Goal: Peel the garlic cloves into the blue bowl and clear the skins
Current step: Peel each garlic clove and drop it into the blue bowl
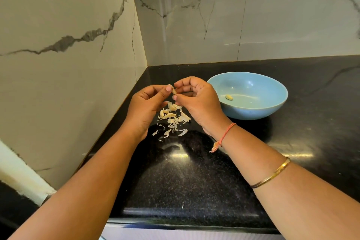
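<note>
Garlic clove, one only, is held in the air between two hands, above the counter and just left of the blue bowl. It is pinched from the left by the thumb and curled fingers of the left hand, and from the right by the thumb and forefinger of the right hand, whose other fingers are bent loosely. Most of the clove is hidden by the fingertips.

One bowl is seen, set on the counter to the right of the hands. One peeled clove lies inside it, near the bottom on its left side; nothing else is seen in it.

Skins are scattered in one loose pile on the counter directly below the hands; the pieces are too many and too small to be counted, and whether whole cloves lie among them cannot be told. A single sliver lies apart, near the counter's front edge.

Two bands are worn on the right forearm: one red thread band at the wrist and one gold bangle further up.
</note>
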A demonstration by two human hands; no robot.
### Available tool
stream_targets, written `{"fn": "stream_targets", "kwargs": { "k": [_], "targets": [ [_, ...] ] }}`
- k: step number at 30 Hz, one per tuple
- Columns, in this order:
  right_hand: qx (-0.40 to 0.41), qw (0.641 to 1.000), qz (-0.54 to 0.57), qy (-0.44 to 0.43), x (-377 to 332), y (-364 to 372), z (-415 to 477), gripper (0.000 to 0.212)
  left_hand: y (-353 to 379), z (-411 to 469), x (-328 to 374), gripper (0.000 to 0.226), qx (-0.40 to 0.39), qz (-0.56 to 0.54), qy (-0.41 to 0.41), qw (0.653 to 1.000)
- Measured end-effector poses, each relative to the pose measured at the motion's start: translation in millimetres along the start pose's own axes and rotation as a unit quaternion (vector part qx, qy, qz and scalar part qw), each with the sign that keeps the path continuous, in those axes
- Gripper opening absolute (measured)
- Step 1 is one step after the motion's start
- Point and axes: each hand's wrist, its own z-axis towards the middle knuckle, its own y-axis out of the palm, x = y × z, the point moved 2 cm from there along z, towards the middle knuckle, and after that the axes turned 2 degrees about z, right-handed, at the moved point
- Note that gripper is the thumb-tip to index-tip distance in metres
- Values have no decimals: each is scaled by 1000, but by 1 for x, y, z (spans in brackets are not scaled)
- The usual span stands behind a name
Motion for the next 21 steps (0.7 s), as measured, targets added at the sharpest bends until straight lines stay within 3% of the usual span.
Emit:
{"fn": "stream_targets", "kwargs": {
  "k": [3,8,13,21],
  "targets": [
    [-4,1000,-14,-15,-1,1,0,19,0,0,0,6,-5,-10,-4,1000],
    [-5,1000,-6,-17,-1,3,-3,13,0,1,0,14,-45,-135,-61,988],
    [2,997,-50,-56,-2,4,-4,11,2,0,1,16,-75,-191,-81,975],
    [13,975,-177,-130,-6,8,-6,9,2,3,-2,15,-67,-160,-69,982]
  ]
}}
